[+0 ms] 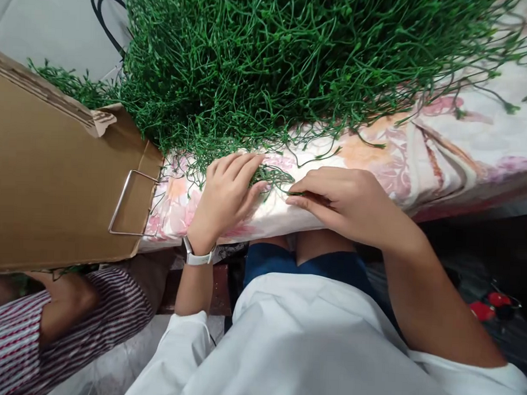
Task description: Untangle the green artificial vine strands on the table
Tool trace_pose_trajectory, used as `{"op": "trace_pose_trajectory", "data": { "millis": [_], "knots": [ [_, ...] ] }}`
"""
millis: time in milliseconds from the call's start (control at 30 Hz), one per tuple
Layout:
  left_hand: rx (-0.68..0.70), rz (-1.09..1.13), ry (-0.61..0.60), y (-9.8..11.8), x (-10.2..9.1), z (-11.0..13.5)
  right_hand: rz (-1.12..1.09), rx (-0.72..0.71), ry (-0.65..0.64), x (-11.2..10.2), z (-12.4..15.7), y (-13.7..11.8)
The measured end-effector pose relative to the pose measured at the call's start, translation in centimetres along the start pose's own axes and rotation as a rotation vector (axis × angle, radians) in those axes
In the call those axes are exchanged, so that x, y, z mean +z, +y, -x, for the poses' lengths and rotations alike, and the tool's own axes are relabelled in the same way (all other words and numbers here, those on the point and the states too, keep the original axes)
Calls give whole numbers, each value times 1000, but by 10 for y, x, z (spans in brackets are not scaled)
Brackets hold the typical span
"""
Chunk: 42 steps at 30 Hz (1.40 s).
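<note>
A big heap of thin green plastic stems (268, 59) lies on a table covered with a floral cloth (442, 152). At the near edge of the heap, my left hand (226, 199) curls its fingers over a small tuft of green stems (268, 177) and presses it to the cloth. My right hand (341, 200) is right beside it, fingers pressed together in a pinch on a single green stem (296, 193) from the same tuft. A white watch (196, 255) sits on my left wrist.
A brown cardboard box (52, 184) with a metal wire handle (131, 204) stands at the left, against the table edge. Another person in a striped sleeve (69, 317) sits lower left. Red objects (487, 306) lie on the dark floor at the right.
</note>
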<state>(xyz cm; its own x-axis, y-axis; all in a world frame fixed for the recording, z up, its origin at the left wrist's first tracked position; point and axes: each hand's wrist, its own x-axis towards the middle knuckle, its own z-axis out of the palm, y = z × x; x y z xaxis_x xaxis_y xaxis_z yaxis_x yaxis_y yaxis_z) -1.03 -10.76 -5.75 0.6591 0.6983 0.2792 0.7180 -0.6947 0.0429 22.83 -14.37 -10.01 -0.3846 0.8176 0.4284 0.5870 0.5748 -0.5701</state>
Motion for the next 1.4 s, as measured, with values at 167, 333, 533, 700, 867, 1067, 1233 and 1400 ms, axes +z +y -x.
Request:
{"op": "trace_pose_trajectory", "data": {
  "millis": [167,333,533,700,867,1067,1233,1400],
  "knots": [
    [-111,-35,59,-15,-2,24,-64,-7,48,-2,0,-1],
    [-169,-18,81,-15,-6,44,-122,24,175,-1,1,-4],
    [-200,-93,137,-12,-8,48,-110,78,273,2,1,-5],
    [-192,-79,211,0,-6,32,-84,-29,88,0,2,-3],
    [-156,-34,83,6,7,21,-84,-49,-7,-4,1,-4],
    [-107,12,194,2,18,27,-99,32,86,-2,0,-6],
    [-30,46,366,4,22,26,23,-66,21,0,1,-4],
    [31,95,375,9,22,22,-12,-98,32,1,2,-1]
  ]
}}
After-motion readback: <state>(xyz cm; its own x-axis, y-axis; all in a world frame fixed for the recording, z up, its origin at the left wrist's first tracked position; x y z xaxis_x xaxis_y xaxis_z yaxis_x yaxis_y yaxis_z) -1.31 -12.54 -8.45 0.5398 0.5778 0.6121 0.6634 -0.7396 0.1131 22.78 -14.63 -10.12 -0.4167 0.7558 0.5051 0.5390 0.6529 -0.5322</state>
